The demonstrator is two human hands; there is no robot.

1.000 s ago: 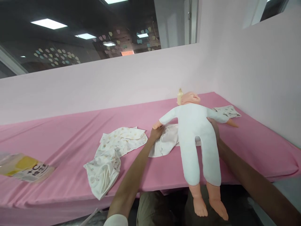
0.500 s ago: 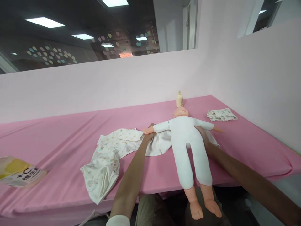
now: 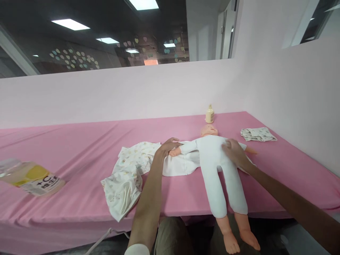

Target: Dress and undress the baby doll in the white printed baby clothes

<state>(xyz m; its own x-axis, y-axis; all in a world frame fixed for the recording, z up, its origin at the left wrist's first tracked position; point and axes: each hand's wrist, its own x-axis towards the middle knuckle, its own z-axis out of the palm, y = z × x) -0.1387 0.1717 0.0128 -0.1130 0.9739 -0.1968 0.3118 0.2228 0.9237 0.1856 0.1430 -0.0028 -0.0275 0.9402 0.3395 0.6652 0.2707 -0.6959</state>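
Note:
A baby doll (image 3: 217,166) in a white bodysuit lies on its back on the pink sheet (image 3: 66,148), legs hanging over the front edge. My left hand (image 3: 167,147) rests with curled fingers at the doll's outstretched hand, on a white garment (image 3: 180,164) spread under the doll. My right hand (image 3: 235,152) lies flat with its fingers apart on the doll's chest and shoulder.
A patterned baby garment (image 3: 127,173) lies crumpled left of the doll. A small cream bottle (image 3: 209,114) stands by the back wall. A folded patterned cloth (image 3: 257,134) is at the right. A clear packet with yellow contents (image 3: 32,177) lies far left.
The doll has been lowered from a raised, tilted position to lie flat on the sheet. My right hand has moved from the doll's side onto its chest.

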